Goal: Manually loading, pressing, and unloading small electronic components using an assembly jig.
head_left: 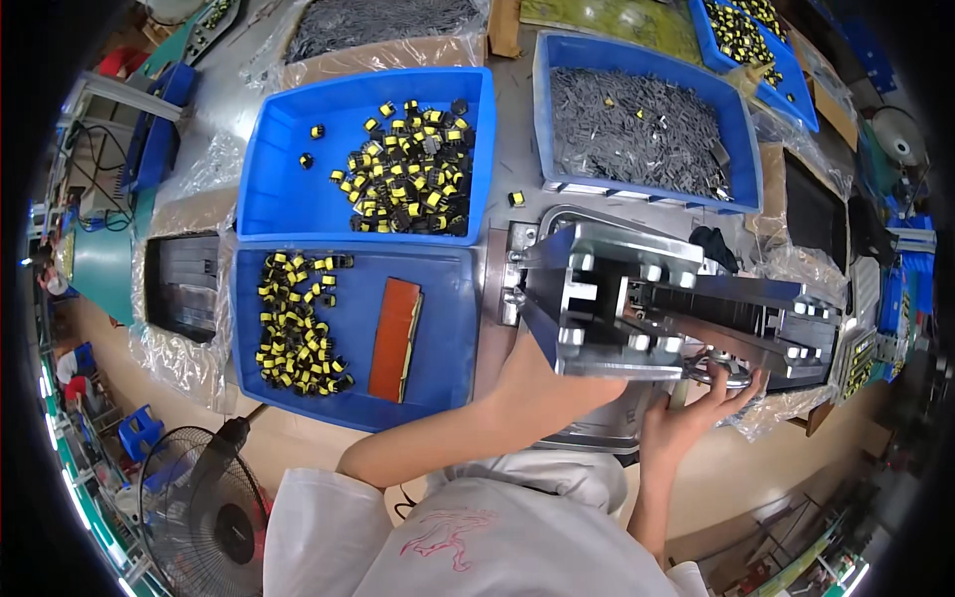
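Note:
A shiny metal bench press [637, 298] with bolted steel plates stands right of the middle. My left hand [562, 383] reaches in under its near side, and the plates hide the fingers. At the press's near right, my right hand [686, 418] has its fingers curled round a rounded metal handle [731, 375]. Left of the press is a shallow blue tray [448, 318] with black-and-yellow coil parts [288, 338] gathered on its left side. A reddish-brown rectangular block [395, 338] lies in the same tray.
Behind the tray, a deeper blue bin [288, 204] holds loose coil parts. Another blue bin [552, 164], full of dark grey slivers, stands behind the press. One coil part [516, 199] lies between the bins. Plastic-lined boxes [184, 289] flank the bench; a fan [214, 507] stands lower left.

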Tool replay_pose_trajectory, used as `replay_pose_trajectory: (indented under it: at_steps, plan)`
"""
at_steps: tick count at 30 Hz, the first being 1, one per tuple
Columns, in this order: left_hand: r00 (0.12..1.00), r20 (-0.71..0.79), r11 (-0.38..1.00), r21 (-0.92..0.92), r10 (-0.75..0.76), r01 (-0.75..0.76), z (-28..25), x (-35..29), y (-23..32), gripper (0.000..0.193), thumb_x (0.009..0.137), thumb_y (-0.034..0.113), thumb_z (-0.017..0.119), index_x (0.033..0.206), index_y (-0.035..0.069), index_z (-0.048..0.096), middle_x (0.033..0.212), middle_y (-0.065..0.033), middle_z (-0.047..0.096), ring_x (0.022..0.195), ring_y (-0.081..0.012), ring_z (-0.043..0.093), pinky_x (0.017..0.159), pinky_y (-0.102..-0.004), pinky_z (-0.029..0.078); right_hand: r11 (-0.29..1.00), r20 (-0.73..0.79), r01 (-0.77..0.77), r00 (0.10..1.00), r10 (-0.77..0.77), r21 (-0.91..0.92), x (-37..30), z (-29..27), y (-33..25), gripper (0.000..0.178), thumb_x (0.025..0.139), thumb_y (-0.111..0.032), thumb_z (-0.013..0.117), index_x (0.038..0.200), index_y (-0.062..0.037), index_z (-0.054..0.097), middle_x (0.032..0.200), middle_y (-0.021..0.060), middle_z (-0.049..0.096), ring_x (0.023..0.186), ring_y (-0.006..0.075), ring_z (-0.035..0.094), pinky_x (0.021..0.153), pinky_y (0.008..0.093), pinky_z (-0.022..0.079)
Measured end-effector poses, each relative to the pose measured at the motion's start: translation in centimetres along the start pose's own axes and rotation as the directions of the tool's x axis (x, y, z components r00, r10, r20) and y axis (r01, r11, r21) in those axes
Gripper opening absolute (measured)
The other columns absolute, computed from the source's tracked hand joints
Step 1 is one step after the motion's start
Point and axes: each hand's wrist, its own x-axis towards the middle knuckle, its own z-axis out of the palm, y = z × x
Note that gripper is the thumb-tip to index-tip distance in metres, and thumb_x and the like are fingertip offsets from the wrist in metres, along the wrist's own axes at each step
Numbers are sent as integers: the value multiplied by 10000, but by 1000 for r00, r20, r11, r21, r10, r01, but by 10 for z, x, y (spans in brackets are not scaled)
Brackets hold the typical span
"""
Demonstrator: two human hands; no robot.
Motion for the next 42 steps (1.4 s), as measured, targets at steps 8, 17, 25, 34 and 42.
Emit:
replay_pose_trajectory:
  at_steps: [8,17,25,34,42]
  plan:
    - [931,53,531,809,361,-252,19,-15,-28,737,744,178,846,1368,32,483,1285,-131,573,1212,-295,538,1120,-427,338,828,190,-381,924,331,411,-2,-17,16,770,763,118,678,1423,-70,328,1450,127,323,1364,302,426,1142,409,342]
    - [854,151,354,863,499,-360,-15,2,-1,242,806,91,615,1002,2,724,1070,-95,688,1028,-207,663,727,-317,558,636,249,-452,888,387,626,7,-24,7,945,660,163,570,1508,-123,268,1500,124,315,1411,331,372,1096,455,459]
    - [833,38,587,692,552,-421,1,5,-6,179,735,84,630,866,-38,619,844,-136,604,628,-224,658,493,-354,501,124,441,-501,836,327,857,-60,-26,117,588,874,-29,681,1397,-100,421,1112,111,614,803,168,618,690,286,513]
    - [858,99,547,733,503,-405,5,6,-13,288,699,46,662,942,-78,572,958,-210,638,763,-295,704,608,-366,558,593,273,-487,867,417,641,-32,-57,38,393,943,-124,598,1304,10,521,1047,184,593,863,268,616,677,358,543]
    - [815,-6,511,781,580,-358,7,10,-17,258,716,64,668,917,-64,569,920,-189,637,742,-285,700,612,-365,546,860,20,-245,964,265,447,-36,-20,101,574,895,-86,695,1437,-39,510,951,123,637,798,216,630,676,326,552]
